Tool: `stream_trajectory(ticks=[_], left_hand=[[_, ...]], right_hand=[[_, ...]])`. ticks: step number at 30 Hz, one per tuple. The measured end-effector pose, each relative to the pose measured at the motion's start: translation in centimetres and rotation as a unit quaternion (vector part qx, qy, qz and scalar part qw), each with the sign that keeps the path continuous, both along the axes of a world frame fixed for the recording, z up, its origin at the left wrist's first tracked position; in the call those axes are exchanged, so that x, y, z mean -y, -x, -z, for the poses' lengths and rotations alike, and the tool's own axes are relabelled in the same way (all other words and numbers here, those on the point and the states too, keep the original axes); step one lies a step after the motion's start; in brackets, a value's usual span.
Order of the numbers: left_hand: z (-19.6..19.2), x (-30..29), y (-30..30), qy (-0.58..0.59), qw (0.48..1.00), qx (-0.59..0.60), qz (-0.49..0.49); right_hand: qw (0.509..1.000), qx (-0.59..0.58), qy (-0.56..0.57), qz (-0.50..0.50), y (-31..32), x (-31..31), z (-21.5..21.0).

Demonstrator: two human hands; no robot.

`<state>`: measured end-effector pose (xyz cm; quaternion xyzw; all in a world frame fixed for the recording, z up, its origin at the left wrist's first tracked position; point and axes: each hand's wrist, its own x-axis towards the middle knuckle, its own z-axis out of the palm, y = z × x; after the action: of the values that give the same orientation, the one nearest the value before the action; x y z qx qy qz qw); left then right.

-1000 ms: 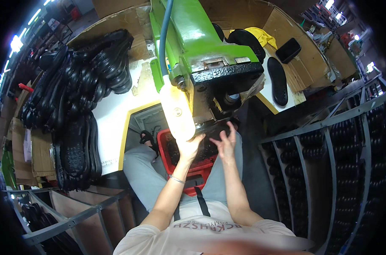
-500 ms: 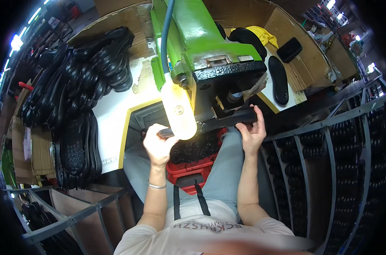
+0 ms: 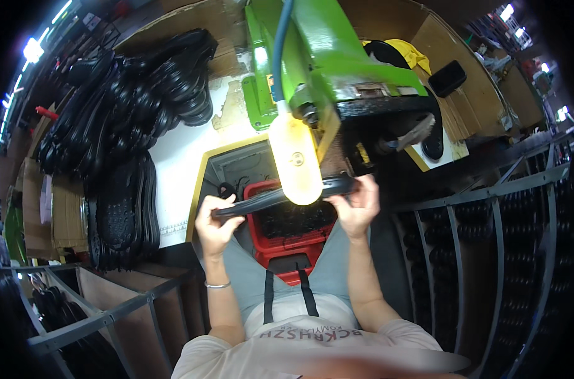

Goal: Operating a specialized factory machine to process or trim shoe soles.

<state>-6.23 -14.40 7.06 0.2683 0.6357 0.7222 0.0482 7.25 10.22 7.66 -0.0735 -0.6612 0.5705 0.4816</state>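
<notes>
Between my hands I hold a black shoe sole (image 3: 257, 201) edge-on, its long side running left to right. My left hand (image 3: 217, 221) pinches its left end with thumb and fingers. The right end is gripped by my right hand (image 3: 358, 206), close under the head of a green machine (image 3: 337, 69). A lit yellow-white lamp (image 3: 298, 158) on a blue-grey cable hangs in front and hides part of the sole's middle. Below the sole, between my knees, a red bin (image 3: 260, 237) holds black scraps.
Piled black soles (image 3: 119, 117) cover the table's left side, with an upright stack (image 3: 118, 211) nearer me. A yellow-edged white tabletop (image 3: 173, 183) surrounds the cutout. Behind right lie a black phone-like object (image 3: 447, 79) and yellow cloth (image 3: 411, 53). Metal racks (image 3: 489, 202) stand on both sides.
My hands have shifted the sole leftward relative to the machine head, and more of its edge shows. The whole view has turned slightly, with the machine now farther right.
</notes>
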Motion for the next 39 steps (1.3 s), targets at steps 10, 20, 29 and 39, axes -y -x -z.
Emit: stream_trajectory(ticks=[10, 20, 29, 39], left_hand=[[-7.2, -13.0, -3.7, 0.054, 0.946, -0.299, -0.116], [-3.8, -7.1, -1.6, 0.090, 0.983, -0.136, -0.088], [0.9, 1.1, 0.3, 0.048, 0.998, 0.007, -0.045], [-1.5, -8.3, -3.1, 0.241, 0.914, -0.303, -0.120]], right_hand=[[0.987, -0.026, 0.016, 0.158, -5.9, -10.3, -0.1], [0.999, -0.026, 0.016, 0.045, -2.7, -5.8, -1.2], [0.999, -0.005, 0.010, -0.045, 0.8, -0.1, 0.4], [0.991, 0.021, -0.134, -0.013, 1.3, -0.1, 0.7]])
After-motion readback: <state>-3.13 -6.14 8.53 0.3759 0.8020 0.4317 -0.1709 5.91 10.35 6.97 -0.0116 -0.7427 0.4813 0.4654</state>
